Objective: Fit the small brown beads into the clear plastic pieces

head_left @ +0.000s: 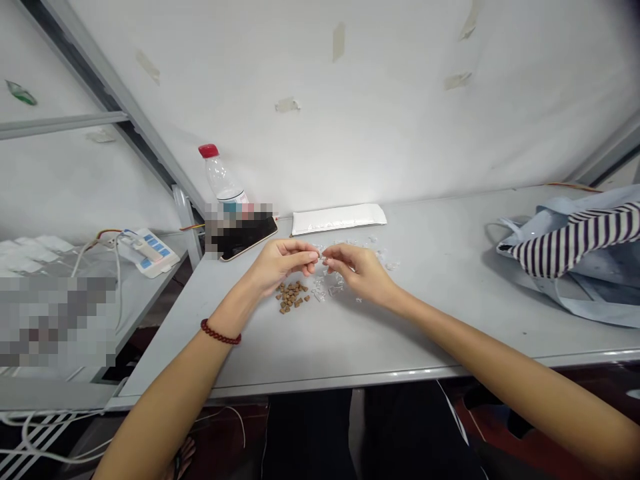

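Observation:
Close together above the grey desk (pixel 310 353), my two hands meet at the fingertips. My left hand (pixel 287 261), with a dark red beaded bracelet (pixel 220 333) on its wrist, pinches thumb against fingers. My right hand (pixel 361 270) is pinched the same way, facing it. Between the fingertips shows a tiny clear plastic piece (pixel 321 258), too small to make out well. Many similar clear pieces (pixel 326 288) lie scattered under and behind my right hand, partly hidden by it. A small pile of brown kibble-like pieces (pixel 291 298) rests just below my left hand.
Behind the hands lies a long white packet (pixel 340 219) near the wall. A black phone (pixel 250 237) and a red-capped bottle (pixel 223 177) are at the back left. On the right rests a light blue bag (pixel 575 267) with striped cloth. A power strip (pixel 150 253) sits on the left desk.

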